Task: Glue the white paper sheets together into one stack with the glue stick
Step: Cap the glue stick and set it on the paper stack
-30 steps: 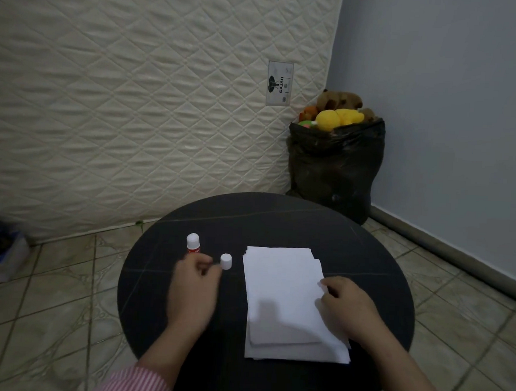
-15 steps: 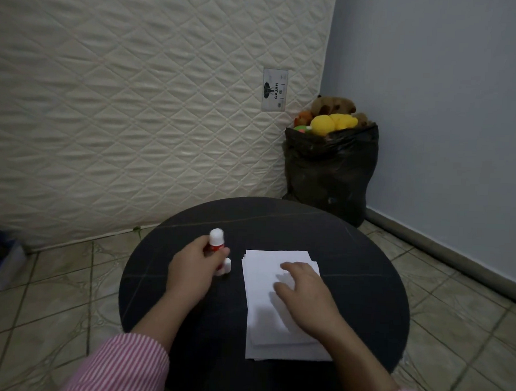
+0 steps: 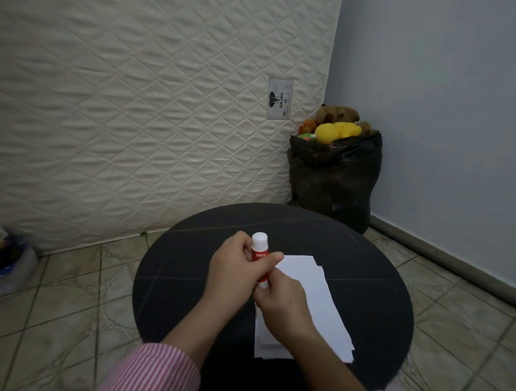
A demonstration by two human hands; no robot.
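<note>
Head view, near to far. Your striped sleeves [image 3: 155, 372] are entering from the bottom edge. Your right hand [image 3: 285, 307] is reaching in from below the grip, its fingers pinching the lower white end of the glue stick [image 3: 260, 249]; whether that end is a cap or the base cannot be told. Your left hand [image 3: 236, 272] is wrapping closed around the red barrel, thumb lying across its front, so both hands are holding the same stick, which is standing upright with its white top showing above your fingers. To the right of the grip and partly beneath your right forearm, the white paper sheets [image 3: 320, 300] are lying in a loose, slightly fanned stack on the round black table [image 3: 186, 281]. The stick is being held above the table, just beside the stack's far left corner. Beyond the grip, a quilted mattress [image 3: 136, 99] is leaning upright, and a black bag [image 3: 335, 181] of stuffed toys is sitting in the corner.
</note>
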